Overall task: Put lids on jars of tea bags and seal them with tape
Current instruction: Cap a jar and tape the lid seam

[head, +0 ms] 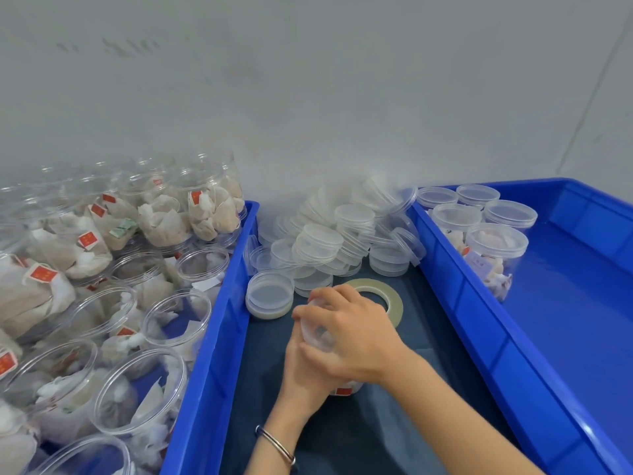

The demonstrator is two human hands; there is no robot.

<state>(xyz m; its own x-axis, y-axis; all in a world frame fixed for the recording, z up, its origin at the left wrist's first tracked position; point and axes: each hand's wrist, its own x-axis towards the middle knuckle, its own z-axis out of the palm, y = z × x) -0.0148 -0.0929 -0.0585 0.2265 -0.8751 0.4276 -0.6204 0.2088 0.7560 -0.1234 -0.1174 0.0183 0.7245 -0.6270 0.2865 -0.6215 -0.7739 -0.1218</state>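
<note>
Five lidded jars (496, 246) in right bin; left hand (305, 368) and right hand (356, 337) grip one jar (317, 332).

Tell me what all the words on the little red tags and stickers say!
None can be read.
Red tags on the tea bags: pale marks, too blurred.
Green tag: too small.
Label on a lidded jar in the right bin: faint, unreadable.
Red label on the jar in the hands: mostly hidden.

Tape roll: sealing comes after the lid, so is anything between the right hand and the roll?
Nothing visible. The tape roll lies flat on the dark mat just beyond the right hand, which partly hides its near edge while gripping the jar.
</note>
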